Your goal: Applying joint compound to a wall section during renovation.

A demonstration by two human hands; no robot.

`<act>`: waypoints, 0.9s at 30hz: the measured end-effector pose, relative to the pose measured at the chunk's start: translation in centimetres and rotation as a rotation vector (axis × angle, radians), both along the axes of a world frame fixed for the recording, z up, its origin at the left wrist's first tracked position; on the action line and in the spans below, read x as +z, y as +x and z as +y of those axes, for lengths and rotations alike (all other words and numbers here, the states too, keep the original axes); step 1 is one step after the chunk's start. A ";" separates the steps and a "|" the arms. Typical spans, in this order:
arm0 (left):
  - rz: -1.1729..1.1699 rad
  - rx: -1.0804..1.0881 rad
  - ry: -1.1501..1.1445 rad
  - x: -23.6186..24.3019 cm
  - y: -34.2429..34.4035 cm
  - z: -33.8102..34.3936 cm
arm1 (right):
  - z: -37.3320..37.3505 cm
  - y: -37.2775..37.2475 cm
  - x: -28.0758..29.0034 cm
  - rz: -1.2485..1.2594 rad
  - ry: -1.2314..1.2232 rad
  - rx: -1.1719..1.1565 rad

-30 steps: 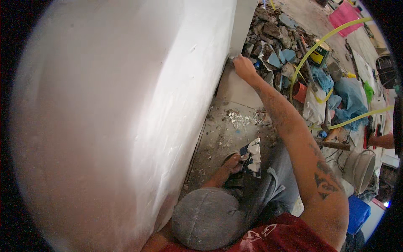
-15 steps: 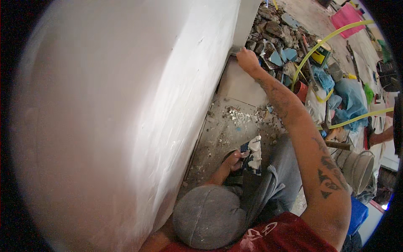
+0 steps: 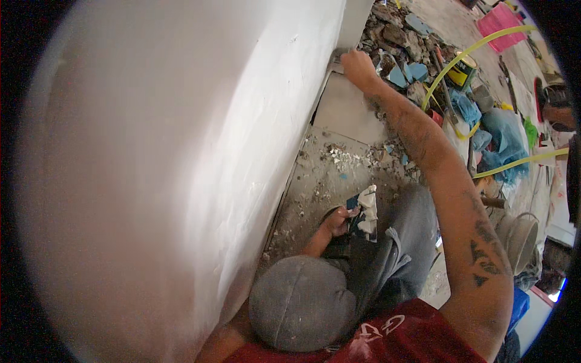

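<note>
My right hand [image 3: 361,68] is closed at the end of my stretched-out arm, low on the white plastered wall [image 3: 248,130]. It grips a putty knife whose grey blade [image 3: 339,58] lies against the wall's far lower edge; the handle is hidden in my fist. Close to my knees, my left hand [image 3: 334,224] holds a wide, dark blue filling knife [image 3: 353,202]. Thick lumps of white plaster [image 3: 367,210] sit along that tool. Wet-looking sheen runs down the wall, with a few small dark marks in it.
Broken rubble [image 3: 396,36] and blue shards lie past my right hand. White crumbs [image 3: 346,158] litter the floor by a pale tile [image 3: 351,109]. To the right are a yellow hose [image 3: 451,69], a paint tin [image 3: 462,74], blue plastic [image 3: 505,145], a bucket [image 3: 517,242] and another person's shoe [image 3: 558,95].
My right hand has moved slightly farther away along the wall's lower edge with its putty knife. The left hand barely shifts. At the far right, another person's foot has moved farther off.
</note>
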State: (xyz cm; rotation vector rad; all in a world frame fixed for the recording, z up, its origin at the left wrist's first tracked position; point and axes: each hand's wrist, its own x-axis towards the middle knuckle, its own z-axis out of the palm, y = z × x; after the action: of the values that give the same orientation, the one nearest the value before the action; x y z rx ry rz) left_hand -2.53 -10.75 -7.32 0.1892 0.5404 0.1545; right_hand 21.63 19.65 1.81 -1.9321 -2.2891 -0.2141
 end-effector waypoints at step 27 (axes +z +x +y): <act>-0.097 0.130 0.290 -0.4 0.3 -1.5 | -0.7 0.7 9.2 -0.165 0.086 -0.097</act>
State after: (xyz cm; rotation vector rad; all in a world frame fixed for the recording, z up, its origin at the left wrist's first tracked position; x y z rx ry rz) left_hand -2.26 -12.26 -7.68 0.4276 0.4324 0.3672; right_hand 22.30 18.95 11.01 -2.0531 -2.2436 -0.4917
